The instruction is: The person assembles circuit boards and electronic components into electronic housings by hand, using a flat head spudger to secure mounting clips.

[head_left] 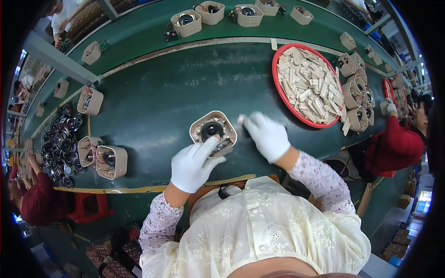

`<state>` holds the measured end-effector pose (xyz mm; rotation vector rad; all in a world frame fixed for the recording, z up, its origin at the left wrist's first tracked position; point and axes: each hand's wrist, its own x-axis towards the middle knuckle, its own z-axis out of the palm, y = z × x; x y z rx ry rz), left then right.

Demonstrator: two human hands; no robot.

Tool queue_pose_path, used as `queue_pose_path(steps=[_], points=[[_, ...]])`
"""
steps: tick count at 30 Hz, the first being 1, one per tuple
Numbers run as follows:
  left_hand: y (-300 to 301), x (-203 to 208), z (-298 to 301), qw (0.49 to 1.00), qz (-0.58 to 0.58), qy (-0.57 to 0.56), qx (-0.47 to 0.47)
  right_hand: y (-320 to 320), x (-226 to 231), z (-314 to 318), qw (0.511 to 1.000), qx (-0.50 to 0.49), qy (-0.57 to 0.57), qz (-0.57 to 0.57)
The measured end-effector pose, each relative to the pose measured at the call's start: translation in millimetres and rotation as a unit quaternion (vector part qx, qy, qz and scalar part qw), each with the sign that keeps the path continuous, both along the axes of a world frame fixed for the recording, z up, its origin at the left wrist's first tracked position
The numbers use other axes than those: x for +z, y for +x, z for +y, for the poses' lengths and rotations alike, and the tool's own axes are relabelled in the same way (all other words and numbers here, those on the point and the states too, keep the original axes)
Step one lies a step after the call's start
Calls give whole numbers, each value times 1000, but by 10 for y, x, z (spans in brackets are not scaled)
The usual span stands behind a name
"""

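A beige speaker housing (232, 128) with rounded corners lies open side up on the green bench in front of me. Inside it sits a round black speaker (212, 131), with a small circuit board partly hidden by my fingers. My left hand (192, 167), in a white glove, grips the housing's near side, its fingertips reaching over the rim by the speaker. To the right of the housing, apart from it, my gloved right hand (266, 137) is closed, fingertips together. A small pale piece (241, 119) shows at these fingertips, too blurred to name.
A red round basin (276, 81) heaped with beige plastic strips stands right of centre. Stacked housings (357, 118) are beyond it. At left are more housings (112, 162) and a pile of loose speakers (62, 146). Along the far side runs a green belt (139, 44) carrying housings. Co-workers sit both sides.
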<state>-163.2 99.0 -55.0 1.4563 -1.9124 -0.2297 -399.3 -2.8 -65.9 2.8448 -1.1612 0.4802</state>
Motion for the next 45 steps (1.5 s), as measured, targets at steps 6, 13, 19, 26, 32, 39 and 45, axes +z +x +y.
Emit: queue_pose_path(steps=[6,13,19,26,32,39,45], points=[[-30,-2,-23,999,44,17,-3,-544,241,576,979,140,151,-18],[-301,81,-127,995,19,75,-64,-814,124,718,974,148,172,-13],[-311,57,-164,993,39,72,-89,-802,305,197,928,-107,278,-225],[-293,-47,-170,992,51,82,-77,-353,892,-84,925,60,263,-268],[-298,-111,-186,994,42,43,-90,-89,733,-135,969,133,185,-92],[-293,-90,-184,993,69,44,-88,-22,772,-225,960,138,241,-21],[-304,-120,-197,995,56,32,-80,-75,800,-187,953,141,268,-21]])
